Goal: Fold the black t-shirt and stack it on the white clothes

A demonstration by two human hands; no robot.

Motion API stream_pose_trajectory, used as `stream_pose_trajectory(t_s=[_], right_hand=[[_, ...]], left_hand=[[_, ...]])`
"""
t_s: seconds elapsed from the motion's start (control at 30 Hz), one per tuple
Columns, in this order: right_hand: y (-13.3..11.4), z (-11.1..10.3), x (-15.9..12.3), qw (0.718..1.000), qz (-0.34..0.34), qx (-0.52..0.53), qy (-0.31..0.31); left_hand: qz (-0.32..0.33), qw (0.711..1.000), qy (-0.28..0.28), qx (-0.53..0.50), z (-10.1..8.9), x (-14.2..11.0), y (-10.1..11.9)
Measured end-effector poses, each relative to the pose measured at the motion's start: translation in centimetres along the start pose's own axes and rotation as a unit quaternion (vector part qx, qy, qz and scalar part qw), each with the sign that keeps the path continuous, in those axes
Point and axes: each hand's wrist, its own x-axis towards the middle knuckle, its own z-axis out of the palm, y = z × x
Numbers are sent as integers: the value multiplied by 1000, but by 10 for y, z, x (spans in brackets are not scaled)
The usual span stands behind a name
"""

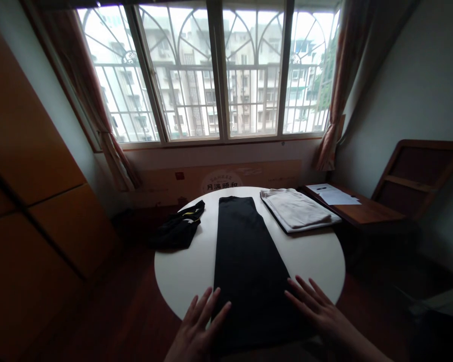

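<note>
A pair of black trousers [245,261], folded lengthwise, lies flat along the middle of a round white table [181,271], its wide lower part reaching the near edge. My left hand [200,322] is at the left edge of the trousers, fingers spread, fingertips on or just over the cloth. On the opposite edge, my right hand [317,306] has its fingers stretched out toward the fabric. Neither hand grips anything. Whether the fingertips press on the cloth is hard to tell.
Dark crumpled clothing [181,226] hangs over the table's left edge. Folded white clothing [296,206] rests on a dark folded piece at the right. Beyond it, papers [334,194] lie on a wooden surface [370,213]. A cardboard box [162,183] stands below the window.
</note>
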Motion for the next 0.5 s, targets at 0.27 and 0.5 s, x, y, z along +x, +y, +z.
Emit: stream_pose_trajectory(t_s=[0.27, 0.5], right_hand=[[17, 5, 8, 994, -83, 57, -33], [0, -10, -1, 987, -101, 118, 27]], left_hand=[[85, 994, -34, -55, 8, 6, -16], [133, 990, 31, -37, -5, -1, -16]])
